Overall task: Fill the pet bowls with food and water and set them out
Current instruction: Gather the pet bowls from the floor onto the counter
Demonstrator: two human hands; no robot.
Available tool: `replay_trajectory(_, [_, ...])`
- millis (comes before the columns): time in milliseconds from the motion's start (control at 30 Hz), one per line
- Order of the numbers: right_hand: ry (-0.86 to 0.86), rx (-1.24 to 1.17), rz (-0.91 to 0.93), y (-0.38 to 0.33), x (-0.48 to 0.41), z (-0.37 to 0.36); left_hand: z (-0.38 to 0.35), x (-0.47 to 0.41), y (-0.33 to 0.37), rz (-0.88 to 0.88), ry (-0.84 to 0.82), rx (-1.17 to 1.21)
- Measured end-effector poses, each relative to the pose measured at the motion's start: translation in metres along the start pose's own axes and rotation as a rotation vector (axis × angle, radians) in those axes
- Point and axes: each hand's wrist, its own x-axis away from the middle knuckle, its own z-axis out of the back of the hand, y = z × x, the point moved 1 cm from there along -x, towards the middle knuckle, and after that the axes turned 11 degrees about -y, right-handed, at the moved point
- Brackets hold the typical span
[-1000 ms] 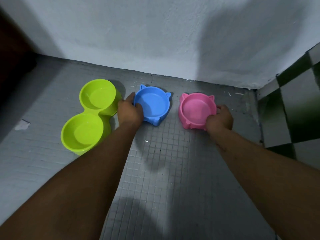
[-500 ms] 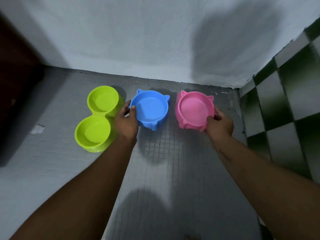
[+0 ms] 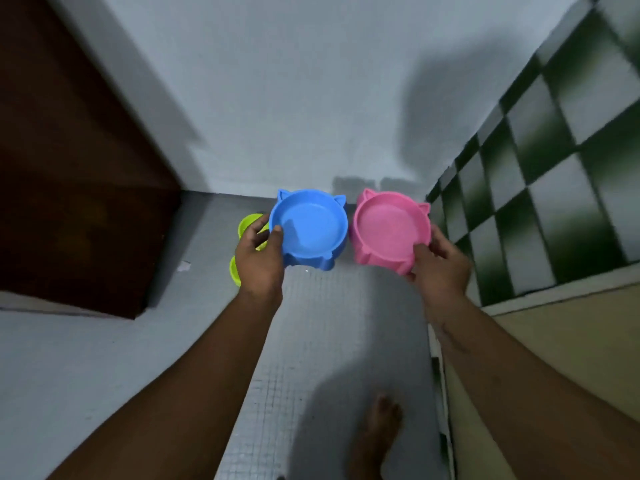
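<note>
- Above the grey tiled floor point(image 3: 332, 341), in the head view, the left hand point(image 3: 259, 261) gripped the blue bowl point(image 3: 308, 230) by its near-left rim, thumb over the lip, while the right hand point(image 3: 440, 268) pinched the pink bowl point(image 3: 391, 230) at its near-right edge; both bowls were held level, side by side and apart.
- Both cat-eared bowls looked empty: no food or water showed inside.
- A green double bowl point(image 3: 247, 225) sat on the floor beyond the left hand, mostly hidden, contents not visible.
- By my judgement the task was at its start: bowls collected, with filling and setting out yet to be done.
- A bare foot point(image 3: 377, 434) stood below.
</note>
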Motion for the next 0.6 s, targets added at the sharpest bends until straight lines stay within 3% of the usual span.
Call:
replay_trajectory(233, [0.051, -0.077, 0.066, -0.082, 0.127, 0.058, -0.001, 0.121, 0.112, -0.097, -0.075, 0.031])
replay_trajectory(600, [0.086, -0.06, 0.127, -0.122, 0.299, 0.186, 0.036, 0.322, 0.169, -0.152, -0.032, 0.016])
